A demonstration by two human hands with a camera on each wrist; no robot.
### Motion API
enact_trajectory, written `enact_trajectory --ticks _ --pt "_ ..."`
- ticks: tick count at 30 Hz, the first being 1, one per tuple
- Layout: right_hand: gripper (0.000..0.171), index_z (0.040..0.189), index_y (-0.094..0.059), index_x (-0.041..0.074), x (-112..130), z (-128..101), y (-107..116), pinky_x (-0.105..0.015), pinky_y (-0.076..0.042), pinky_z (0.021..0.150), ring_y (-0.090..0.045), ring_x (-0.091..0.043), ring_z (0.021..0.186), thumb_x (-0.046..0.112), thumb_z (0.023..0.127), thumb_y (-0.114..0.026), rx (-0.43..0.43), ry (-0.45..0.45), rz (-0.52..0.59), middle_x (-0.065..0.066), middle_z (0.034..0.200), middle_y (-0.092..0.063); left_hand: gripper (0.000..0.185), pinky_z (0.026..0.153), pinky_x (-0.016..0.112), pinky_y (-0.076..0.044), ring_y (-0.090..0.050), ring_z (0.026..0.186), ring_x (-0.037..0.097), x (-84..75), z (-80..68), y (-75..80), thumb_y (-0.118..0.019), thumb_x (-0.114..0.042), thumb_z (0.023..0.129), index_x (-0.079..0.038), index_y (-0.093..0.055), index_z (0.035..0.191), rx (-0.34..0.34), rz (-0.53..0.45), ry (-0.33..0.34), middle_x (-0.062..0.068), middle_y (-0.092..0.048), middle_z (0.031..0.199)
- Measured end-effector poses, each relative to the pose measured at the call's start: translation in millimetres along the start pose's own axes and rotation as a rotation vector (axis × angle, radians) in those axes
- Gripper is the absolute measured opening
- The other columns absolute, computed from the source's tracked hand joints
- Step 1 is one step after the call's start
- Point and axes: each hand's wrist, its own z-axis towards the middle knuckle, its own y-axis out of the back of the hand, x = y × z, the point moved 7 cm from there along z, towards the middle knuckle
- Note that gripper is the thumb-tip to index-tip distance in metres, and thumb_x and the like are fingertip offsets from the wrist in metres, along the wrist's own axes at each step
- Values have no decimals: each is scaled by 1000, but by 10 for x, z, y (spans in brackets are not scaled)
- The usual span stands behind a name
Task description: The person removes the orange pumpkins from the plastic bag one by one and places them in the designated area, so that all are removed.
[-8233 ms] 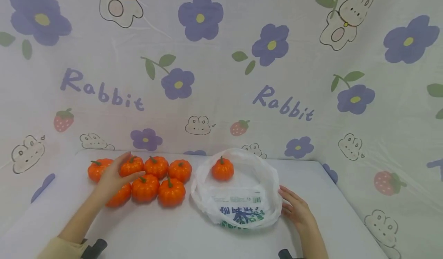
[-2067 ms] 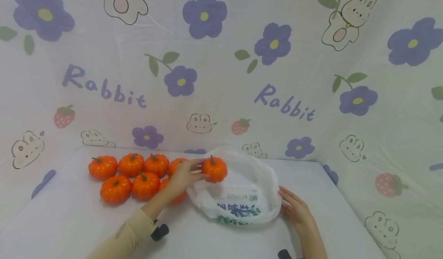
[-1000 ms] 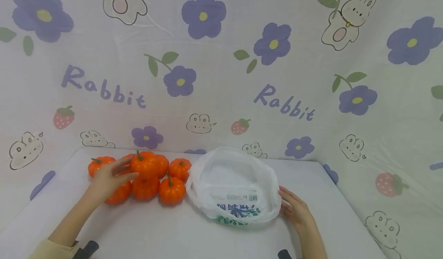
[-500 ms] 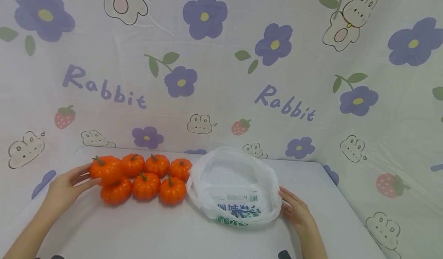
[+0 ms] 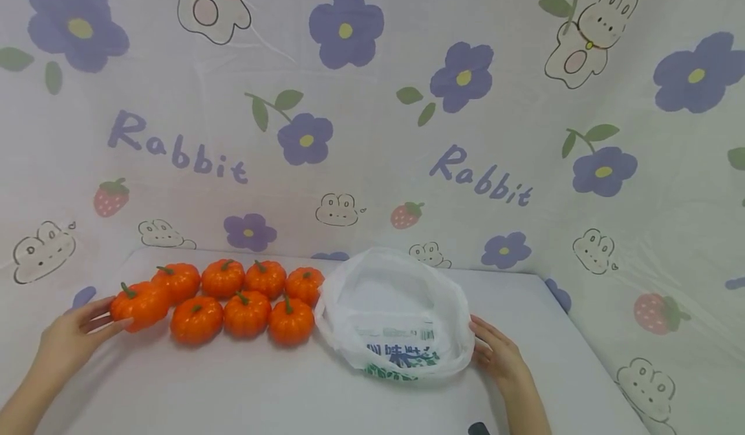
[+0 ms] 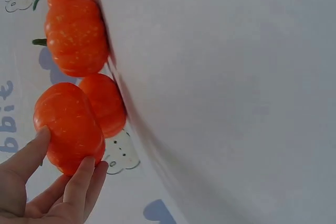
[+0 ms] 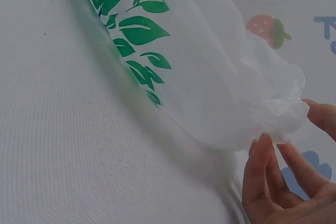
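At the left end of the pumpkin group, my left hand (image 5: 75, 335) grips a small orange pumpkin (image 5: 140, 307) with a green stem. The left wrist view shows the thumb on one side of this pumpkin (image 6: 68, 127) and the fingers on the other. Several similar pumpkins stand beside it in two rows, among them one at the back left (image 5: 177, 281) and one in front (image 5: 196, 320). My right hand (image 5: 495, 351) pinches the right rim of a white plastic bag (image 5: 460, 293), as the right wrist view shows. The bag's mouth is spread wide, and no pumpkin shows inside.
A white table (image 5: 279, 390) bears everything. Green leaves and dark lettering are printed on the bag. Behind the table hangs a cloth (image 5: 372, 99) with rabbits, flowers and strawberries. The nearest pumpkin (image 5: 304, 285) stands right at the bag's left rim.
My left hand has carried the pumpkin, which lay in the bag at first, leftward over the others to the group's left end. My right hand has stayed at the bag's rim.
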Motion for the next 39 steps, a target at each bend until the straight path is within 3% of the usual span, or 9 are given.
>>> enact_trajectory --ticks 8,11,13,23,29,32,34,37,39 --pt "56 136 -58 20 -2 9 -7 -23 -51 86 -61 -9 98 38 85 -73 -21 -3 -34 21 103 -62 69 82 51 -55 -67 101 44 247 64 -29 -71 -34 89 16 -48 131 34 19 9 38 -51 129" --pt "58 137 -56 19 14 6 -21 -23 -51 87 -61 -9 100 39 86 -73 -18 2 -40 21 104 -62 73 88 60 -50 -61 109 48 308 68 -49 -69 -39 90 14 -46 134 68 8 29 37 -49 133" --pt "57 136 -57 19 19 11 -25 -24 -51 87 -61 -10 99 38 85 -73 -20 3 -37 21 103 -62 76 91 67 -45 -50 119 55 339 66 -69 -65 -42 92 14 -42 136 104 -14 46 38 -45 136" --pt "55 136 -57 18 8 32 -56 -24 -51 86 -61 -10 98 36 87 -73 -10 0 -27 21 101 -63 85 99 64 -42 -36 130 57 390 96 -122 -58 -47 95 16 -27 143 217 -59 112 38 -32 144" --pt "58 139 -54 17 12 65 -78 -23 -51 86 -60 -9 99 39 88 -70 9 1 -30 19 105 -63 83 98 71 -39 -32 125 65 269 118 -84 -48 -47 99 19 -22 143 185 38 50 47 -26 140" --pt "68 147 -42 9 27 74 -98 -21 -51 86 -61 -7 99 44 92 -63 31 17 -73 0 129 -59 86 100 76 -30 -25 126 68 139 120 -105 -39 -50 102 20 -13 145 179 58 32 50 -19 141" --pt "76 150 -34 4 63 42 -105 -22 -52 88 -61 -16 109 50 94 -58 39 43 -128 -14 144 -47 88 102 78 -24 -19 128 68 25 139 -155 -35 -52 102 20 -8 145 177 54 14 50 -14 143" --pt "81 151 -28 2 167 -27 -117 -34 -51 102 -53 -33 127 57 95 -50 34 101 -231 -24 155 -30 89 108 77 -14 -12 133 67 -198 167 -247 -34 -52 103 22 -8 145 149 87 -50 51 -10 144" --pt "85 153 -25 4 272 -86 -120 -49 -43 111 -36 -44 140 62 95 -46 3 139 -357 -25 158 -25 89 110 76 -7 -9 134 66 -373 189 -316 -33 -53 102 21 -10 145 128 135 -99 51 -10 144"
